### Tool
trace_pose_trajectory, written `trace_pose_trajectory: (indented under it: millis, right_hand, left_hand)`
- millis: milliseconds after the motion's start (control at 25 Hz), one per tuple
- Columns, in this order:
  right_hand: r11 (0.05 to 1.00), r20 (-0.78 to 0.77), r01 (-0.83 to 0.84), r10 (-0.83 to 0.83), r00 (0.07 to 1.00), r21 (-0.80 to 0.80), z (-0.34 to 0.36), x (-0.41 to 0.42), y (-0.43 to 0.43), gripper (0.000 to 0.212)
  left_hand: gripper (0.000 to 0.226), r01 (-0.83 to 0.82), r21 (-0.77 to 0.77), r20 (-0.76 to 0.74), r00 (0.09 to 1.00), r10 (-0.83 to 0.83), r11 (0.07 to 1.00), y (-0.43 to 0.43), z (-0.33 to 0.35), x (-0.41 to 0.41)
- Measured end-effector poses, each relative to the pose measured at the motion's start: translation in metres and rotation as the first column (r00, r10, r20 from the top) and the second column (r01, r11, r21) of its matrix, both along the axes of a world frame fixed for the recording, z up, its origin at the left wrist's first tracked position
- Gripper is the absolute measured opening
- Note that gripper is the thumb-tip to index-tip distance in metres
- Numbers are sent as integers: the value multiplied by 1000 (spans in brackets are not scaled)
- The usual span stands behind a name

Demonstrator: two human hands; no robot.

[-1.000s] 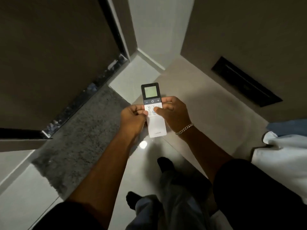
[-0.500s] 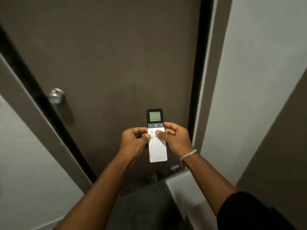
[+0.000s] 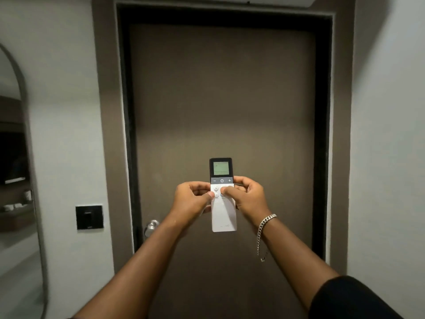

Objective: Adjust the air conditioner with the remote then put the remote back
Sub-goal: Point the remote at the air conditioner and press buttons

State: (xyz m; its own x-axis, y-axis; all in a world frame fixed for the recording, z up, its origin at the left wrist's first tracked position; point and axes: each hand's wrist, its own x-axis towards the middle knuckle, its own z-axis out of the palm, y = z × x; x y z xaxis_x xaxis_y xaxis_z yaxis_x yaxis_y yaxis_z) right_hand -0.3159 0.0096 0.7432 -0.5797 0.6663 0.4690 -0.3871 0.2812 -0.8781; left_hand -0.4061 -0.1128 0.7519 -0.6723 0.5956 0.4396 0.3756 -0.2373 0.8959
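At the far left edge stands an arched mirror (image 3: pixel 25 157), and to its right a black wall switch (image 3: pixel 89 217) sits on the pale wall. A round metal knob (image 3: pixel 150 226) shows at the left edge of the brown door (image 3: pixel 220 100). In front of the door, the left hand (image 3: pixel 192 203) and right hand (image 3: pixel 247 199) pinch the white remote (image 3: pixel 223 217) upright between them, both thumbs resting on its buttons, its lit screen uppermost. A silver bracelet (image 3: pixel 264 226) hangs at the right wrist.
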Motion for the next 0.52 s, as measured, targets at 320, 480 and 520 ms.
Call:
trace_pose_trajectory:
  millis: [320,480,520]
  right_hand:
    - [993,-142,-56,71,987,108,75,0,-10,24]
    - [985,-173,-59,87,981,163,95,3,-10,26]
    - [983,-180,-51,83,980,174,99,4,-11,26]
  left_hand:
    - [12,27,121,-139,990,-10,992,-20,77,0]
    - [14,24,142,-170,985,0,990,-23,96,3]
    - [15,26,146,-177,984,0,989,-23,99,4]
